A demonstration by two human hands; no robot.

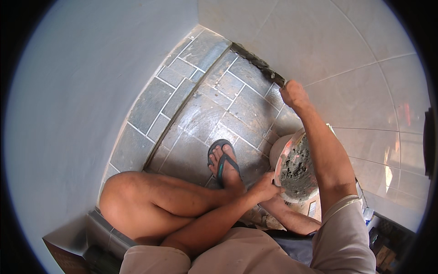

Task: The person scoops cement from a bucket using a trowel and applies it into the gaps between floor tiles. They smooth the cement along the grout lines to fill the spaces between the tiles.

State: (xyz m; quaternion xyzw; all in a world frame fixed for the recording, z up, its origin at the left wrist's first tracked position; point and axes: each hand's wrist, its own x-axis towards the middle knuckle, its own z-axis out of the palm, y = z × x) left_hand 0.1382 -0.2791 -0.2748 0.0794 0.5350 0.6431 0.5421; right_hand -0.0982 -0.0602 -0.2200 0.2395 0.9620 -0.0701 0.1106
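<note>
A pale bucket [276, 153] with an orange-marked rim stands right of my foot. Wet grey mortar [299, 166] lies inside it, partly covered by my right forearm. My left hand [267, 187] is closed at the bucket's near left rim, with a small dark bit showing at its fingers. My right hand [294, 95] reaches out to the foot of the tiled wall, fingers closed. Whatever it holds is hidden behind the fingers. Just beyond it, a dark gap with rough mortar [255, 61] runs along the wall's base toward the far corner.
Grey stone-look floor tiles [248, 112] with white joints surround my sandalled foot [224, 162]. A raised tiled ledge [153, 102] follows the plain left wall [91, 82]. Large glossy tiles [351, 91] cover the right wall. Assorted items [385, 246] sit at the lower right.
</note>
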